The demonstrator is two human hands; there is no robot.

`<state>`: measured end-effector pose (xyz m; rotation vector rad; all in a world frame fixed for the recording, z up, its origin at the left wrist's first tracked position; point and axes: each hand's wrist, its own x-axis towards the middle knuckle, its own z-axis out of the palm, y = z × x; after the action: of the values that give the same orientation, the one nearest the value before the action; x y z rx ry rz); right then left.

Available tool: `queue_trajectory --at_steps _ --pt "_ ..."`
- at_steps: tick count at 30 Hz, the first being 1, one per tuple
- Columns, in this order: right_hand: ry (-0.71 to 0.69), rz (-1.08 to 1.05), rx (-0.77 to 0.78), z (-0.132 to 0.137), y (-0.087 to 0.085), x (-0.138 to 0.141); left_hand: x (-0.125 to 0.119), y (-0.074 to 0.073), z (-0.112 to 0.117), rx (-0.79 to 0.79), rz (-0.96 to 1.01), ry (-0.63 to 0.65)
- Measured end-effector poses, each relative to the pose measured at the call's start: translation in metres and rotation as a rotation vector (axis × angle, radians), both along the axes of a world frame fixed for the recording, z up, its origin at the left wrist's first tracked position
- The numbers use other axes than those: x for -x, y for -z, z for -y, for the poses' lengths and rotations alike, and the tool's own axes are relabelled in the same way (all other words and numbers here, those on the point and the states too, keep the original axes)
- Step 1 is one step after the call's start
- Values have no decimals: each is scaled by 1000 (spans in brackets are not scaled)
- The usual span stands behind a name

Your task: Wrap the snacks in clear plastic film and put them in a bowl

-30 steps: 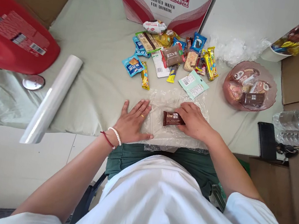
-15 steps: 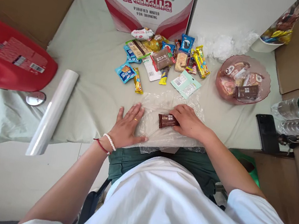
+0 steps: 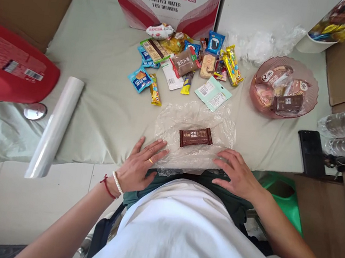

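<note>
The left hand point(image 3: 140, 165) is wide, fingers fanned and thumb apart, its fingertips at the near left edge of the clear film point(image 3: 221, 130). The right hand point(image 3: 237, 174) is wide too, its fingers reaching over the near right edge of the film. Whether either hand grips that edge, one cannot tell.

The brown bar point(image 3: 195, 137) lies flat on the film, between the hands and a little beyond their fingertips, apart from both.

Straight beyond the left hand are a yellow stick point(image 3: 155, 91) and a blue pack point(image 3: 140, 79); past them sits a heap of snacks point(image 3: 184, 63), with a box point(image 3: 163, 1) behind it. A pale green pack point(image 3: 213, 93) lies beyond the bar, ahead of the right hand and to its left.

Farther out and to the right of the right hand stands a pink bowl point(image 3: 311, 98) with wrapped snacks inside. A phone point(image 3: 311, 153) lies well to that hand's right. Left of the left hand rests a roll point(image 3: 55, 128), and farther left a red jug point(image 3: 12, 62).
</note>
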<state>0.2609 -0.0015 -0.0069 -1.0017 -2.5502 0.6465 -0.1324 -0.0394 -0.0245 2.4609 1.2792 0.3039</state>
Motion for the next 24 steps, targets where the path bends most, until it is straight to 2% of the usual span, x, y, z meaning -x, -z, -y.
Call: queue_trajectory --at_steps 3,5,9,12,16,20,22,24 --pt "61 -14 -81 16 20 -6 -3 11 0 -87 33 -58" --pt "87 -90 -79 13 22 -5 -8 12 -4 -116 100 -115" --pt "71 -210 36 -18 0 -2 -17 3 -25 -103 237 -238" --pt "117 -191 84 -51 -19 -1 -24 -1 -47 -144 216 -404" --pt "308 50 102 -92 -24 3 -34 3 -68 -143 60 -691" --pt "490 359 -29 -116 -30 20 -33 12 -74 -110 75 -862" --pt "485 379 -75 -126 -37 36 -26 16 -74 -106 167 -892" --pt "410 355 -87 -136 -42 58 -20 17 -74 -113 264 -905"
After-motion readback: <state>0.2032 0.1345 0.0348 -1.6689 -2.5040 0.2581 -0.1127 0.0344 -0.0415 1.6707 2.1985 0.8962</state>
